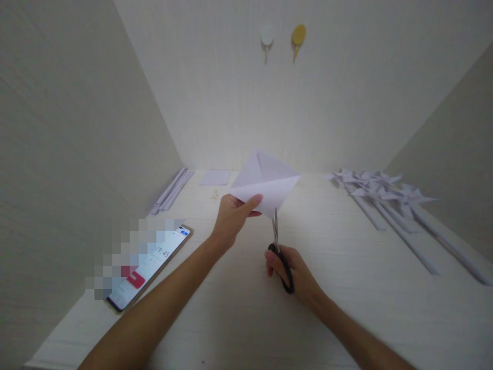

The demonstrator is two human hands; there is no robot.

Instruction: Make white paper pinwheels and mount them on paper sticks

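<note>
Both hands are busy at the middle of my view: the left hand (232, 216) pinches the lower left edge of a folded white paper (267, 182), thumb on top, holding it up off the table (239, 318), while the right hand (295, 275) is closed through the black handles of a pair of scissors (278, 246). From what I can see, the blades point toward twelve o'clock, nearly together, and their tips meet the paper's lower corner just right of my left thumb. The paper sits dead centre, folded into a triangle-like shape with an open flap at its top. Moving outward, at about eight o'clock from the paper a phone (148, 267) lies face up on the table with its screen lit. At ten o'clock a bundle of rolled paper sticks (171, 190) lies along the left wall, and a flat white sheet (214, 178) rests just beside them toward eleven. At two to three o'clock a row of finished paper pinwheels (385, 192) lies on the table with their long stems pointing toward me. High at twelve o'clock, a white hook (267, 38) and a yellow hook (298, 37) sit on the back wall.
</note>
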